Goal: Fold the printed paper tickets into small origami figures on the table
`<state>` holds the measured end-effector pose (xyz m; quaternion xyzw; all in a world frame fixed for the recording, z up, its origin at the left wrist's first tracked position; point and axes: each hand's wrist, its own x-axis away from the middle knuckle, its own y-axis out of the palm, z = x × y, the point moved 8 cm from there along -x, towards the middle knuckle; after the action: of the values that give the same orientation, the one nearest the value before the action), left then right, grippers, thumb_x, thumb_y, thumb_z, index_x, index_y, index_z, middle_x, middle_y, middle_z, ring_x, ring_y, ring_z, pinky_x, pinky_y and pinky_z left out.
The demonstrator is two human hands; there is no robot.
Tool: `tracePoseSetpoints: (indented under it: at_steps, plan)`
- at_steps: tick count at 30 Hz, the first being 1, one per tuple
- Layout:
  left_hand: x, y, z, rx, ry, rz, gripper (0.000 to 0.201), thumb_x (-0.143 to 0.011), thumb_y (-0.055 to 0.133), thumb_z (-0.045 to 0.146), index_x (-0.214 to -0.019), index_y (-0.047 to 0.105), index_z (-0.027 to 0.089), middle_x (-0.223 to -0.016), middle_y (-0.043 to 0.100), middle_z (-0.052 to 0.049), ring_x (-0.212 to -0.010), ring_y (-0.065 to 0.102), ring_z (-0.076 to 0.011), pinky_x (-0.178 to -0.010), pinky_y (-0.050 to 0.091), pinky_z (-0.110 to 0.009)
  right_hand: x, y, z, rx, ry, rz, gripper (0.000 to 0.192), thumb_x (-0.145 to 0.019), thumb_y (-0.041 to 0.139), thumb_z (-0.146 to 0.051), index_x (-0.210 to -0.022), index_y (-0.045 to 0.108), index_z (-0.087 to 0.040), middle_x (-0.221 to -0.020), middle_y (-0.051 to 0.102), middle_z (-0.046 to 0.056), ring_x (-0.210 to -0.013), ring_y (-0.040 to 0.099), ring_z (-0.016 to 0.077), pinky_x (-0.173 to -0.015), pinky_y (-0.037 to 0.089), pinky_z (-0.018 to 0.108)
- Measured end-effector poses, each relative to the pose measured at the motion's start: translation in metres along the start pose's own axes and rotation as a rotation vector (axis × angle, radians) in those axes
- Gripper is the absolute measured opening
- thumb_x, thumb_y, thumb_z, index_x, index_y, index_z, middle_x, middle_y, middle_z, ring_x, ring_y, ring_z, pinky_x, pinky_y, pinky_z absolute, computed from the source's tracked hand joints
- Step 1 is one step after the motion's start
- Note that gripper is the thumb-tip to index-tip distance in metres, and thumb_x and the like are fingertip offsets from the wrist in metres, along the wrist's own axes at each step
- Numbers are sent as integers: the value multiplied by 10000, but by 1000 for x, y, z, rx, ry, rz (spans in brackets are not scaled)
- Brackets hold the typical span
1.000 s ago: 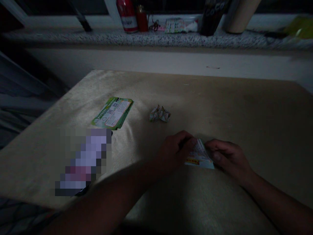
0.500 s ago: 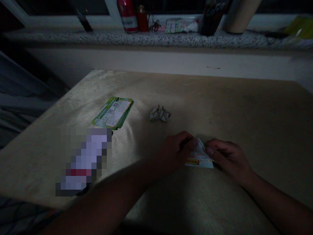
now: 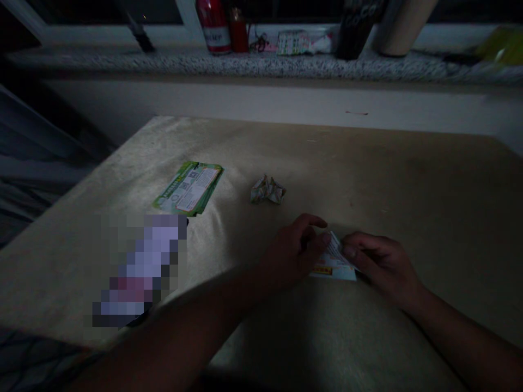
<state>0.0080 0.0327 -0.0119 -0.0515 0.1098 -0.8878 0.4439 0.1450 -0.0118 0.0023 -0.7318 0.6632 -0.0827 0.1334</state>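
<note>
A printed paper flyer (image 3: 335,272) lies on the table in front of me, one upper part folded into a slanted flap. My right hand (image 3: 379,261) pinches the flap's right edge between thumb and fingers. From the other side, my left hand (image 3: 296,247) has its thumb against the flap and the paper under it, with the index finger raised off. The left hand's lower fingers are hidden. Beyond my hands sits a small folded paper shape (image 3: 268,190) with two pointed ends, made of similar printed paper.
A stack of green flyers (image 3: 190,188) lies at the left of the table (image 3: 429,179). A blurred-out phone-like object (image 3: 143,267) is nearer me. Along the granite windowsill (image 3: 175,62) stand a red bottle (image 3: 214,32), a dark cup (image 3: 355,32) and a beige cylinder (image 3: 402,32).
My left index finger has lifted away from the flap and stretched out, while its thumb stays at the paper. My right hand and the flyer have barely moved.
</note>
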Motion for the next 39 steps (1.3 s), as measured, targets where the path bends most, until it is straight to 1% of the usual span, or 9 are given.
tracePoseSetpoints:
  at_steps: [4, 7, 10, 14, 20, 34, 39]
  plan:
    - [0, 0, 2, -9, 9, -4, 354, -953, 513, 484, -1122, 573, 179, -710, 591, 13, -625, 560, -113, -553, 407, -216, 2, -2, 1, 9, -31, 1, 222, -909, 636, -333, -738, 660, -193, -574, 553, -26, -507, 491, 92, -469, 397, 196]
    - [0, 0, 2, -12, 3, -1, 356, -946, 520, 485, -1109, 578, 174, -714, 597, 11, -618, 559, -110, -547, 406, -213, 3, -1, 1, -6, -49, -18, 189, -891, 664, -353, -776, 674, -202, -586, 570, -23, -503, 489, 96, -458, 390, 203]
    - [-1, 0, 0, 7, -2, -2, 362, -946, 517, 488, -1113, 576, 172, -728, 614, 2, -630, 570, -114, -551, 414, -213, 4, 0, 2, -13, -24, -13, 173, -886, 670, -348, -786, 680, -207, -582, 573, -23, -504, 491, 100, -454, 390, 205]
    - [-1, 2, -1, 15, 8, -12, 363, -944, 517, 488, -1113, 576, 172, -751, 627, -8, -645, 580, -118, -560, 424, -215, 2, 0, 3, 0, 26, 11, 204, -897, 648, -332, -746, 672, -198, -570, 564, -20, -502, 488, 101, -461, 398, 209]
    - [0, 2, -1, 15, -8, -14, 344, -948, 524, 478, -1112, 575, 180, -750, 610, 4, -650, 582, -114, -567, 422, -214, 2, -1, 1, -5, 52, 41, 236, -881, 656, -343, -706, 665, -184, -553, 551, -14, -489, 479, 104, -451, 390, 218]
    - [0, 2, 3, -28, 6, -44, 378, -947, 512, 497, -1141, 567, 176, -761, 632, -4, -647, 587, -116, -563, 422, -215, 1, -1, 1, 13, 42, 42, 218, -883, 652, -327, -719, 678, -185, -555, 572, -15, -486, 491, 101, -449, 397, 210]
    - [0, 2, 3, -34, 1, -54, 362, -948, 512, 494, -1101, 591, 175, -793, 655, -17, -669, 601, -121, -581, 438, -218, 1, -1, 1, 39, 43, 44, 234, -886, 646, -335, -705, 668, -188, -550, 566, -14, -483, 486, 105, -448, 398, 217]
